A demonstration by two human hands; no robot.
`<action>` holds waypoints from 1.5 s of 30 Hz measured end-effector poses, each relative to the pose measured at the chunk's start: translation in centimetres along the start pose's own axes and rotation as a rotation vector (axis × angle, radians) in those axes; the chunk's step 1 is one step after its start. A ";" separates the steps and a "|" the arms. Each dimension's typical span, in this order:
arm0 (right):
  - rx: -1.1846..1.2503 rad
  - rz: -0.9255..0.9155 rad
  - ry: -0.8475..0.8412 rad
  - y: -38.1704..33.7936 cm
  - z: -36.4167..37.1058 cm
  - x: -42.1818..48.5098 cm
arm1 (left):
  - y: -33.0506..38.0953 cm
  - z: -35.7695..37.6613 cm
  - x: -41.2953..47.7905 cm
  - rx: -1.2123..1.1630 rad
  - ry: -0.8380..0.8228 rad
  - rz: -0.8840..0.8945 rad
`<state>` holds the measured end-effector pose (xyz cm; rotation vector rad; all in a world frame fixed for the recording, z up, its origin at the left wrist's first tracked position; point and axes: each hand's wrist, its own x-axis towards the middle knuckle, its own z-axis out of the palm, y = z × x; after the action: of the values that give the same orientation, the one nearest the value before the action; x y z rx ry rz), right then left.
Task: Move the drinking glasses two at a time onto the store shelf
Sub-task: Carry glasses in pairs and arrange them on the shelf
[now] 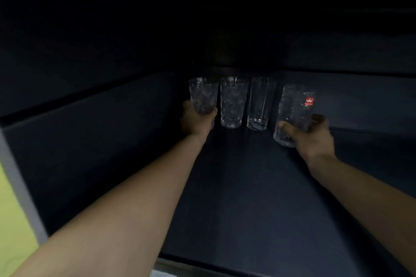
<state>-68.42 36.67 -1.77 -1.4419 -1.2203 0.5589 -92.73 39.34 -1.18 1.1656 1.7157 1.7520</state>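
Drinking glasses: four observed in a row toward the back of the dark shelf [247, 186]. The leftmost patterned glass [203, 94] is upright and held by the left hand [195, 120], whose fingers and thumb curl round its lower part; the hand hides its base, so contact with the shelf cannot be confirmed. Just beside it to the right stands a second patterned glass [233, 102], upright on the shelf and free of either hand. Next to that stands a plain tall glass [260, 103], also upright and untouched. The rightmost, the stickered glass [292, 110], bears a red label [309, 101] near its rim and leans with its top toward the right. The right hand [313, 137] grips it low down, thumb across the near face and fingers wrapped round the far side; whether its base meets the shelf cannot be told. This glass sits nearer the camera than the other three and slightly apart from the plain one. The left forearm [135, 198] is extended nearly straight, reaching deep into the shelf from lower left. The right forearm [364, 191] enters from lower right and reaches less far in. A grey frame [20, 186] and a yellow-green surface [9, 220] border the shelf at left.
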 end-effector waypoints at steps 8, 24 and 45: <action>-0.036 -0.036 -0.001 -0.3 0.7 1.0 | -0.1 0.7 1.1 0.026 -0.010 0.003; -0.079 -0.002 0.002 -0.5 1.4 2.4 | -0.8 1.9 3.1 0.108 0.009 -0.010; -0.195 -0.024 0.020 0.5 1.7 3.0 | -1.3 1.8 3.5 0.105 -0.039 0.010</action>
<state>-68.64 40.11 -1.84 -1.5889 -1.3034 0.4172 -93.57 43.37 -1.73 1.2463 1.8008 1.6512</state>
